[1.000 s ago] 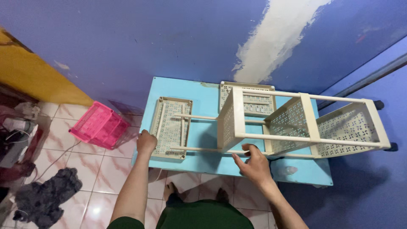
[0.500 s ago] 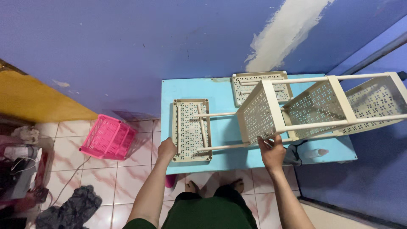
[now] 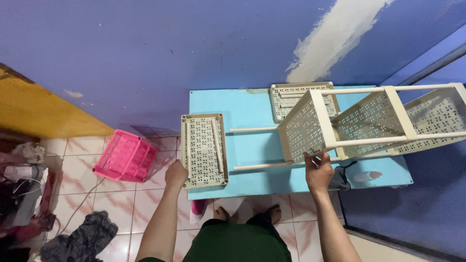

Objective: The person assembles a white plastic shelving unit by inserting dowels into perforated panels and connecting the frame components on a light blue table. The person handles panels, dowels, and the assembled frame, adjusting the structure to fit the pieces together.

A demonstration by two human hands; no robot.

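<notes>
A cream plastic shelf rack (image 3: 369, 123) with perforated tiers lies on its side across a light blue table (image 3: 252, 111). My right hand (image 3: 318, 170) grips the lower corner of a middle tier. A separate cream tier tray (image 3: 204, 148) stands at the rack's left end, joined to it by two thin cream poles (image 3: 257, 165). My left hand (image 3: 175, 174) holds the near corner of that tray. Another perforated tray (image 3: 291, 97) lies flat on the table behind the rack.
A pink plastic basket (image 3: 126, 156) sits on the tiled floor at the left. A dark cloth (image 3: 80, 237) and cables lie at the lower left. A blue wall rises behind the table. A small dark item (image 3: 342, 177) lies on the table near my right hand.
The view has shifted, so the table and rack sit further right. My hands keep hold of the tray and the rack, which has tilted slightly upward at the right.
</notes>
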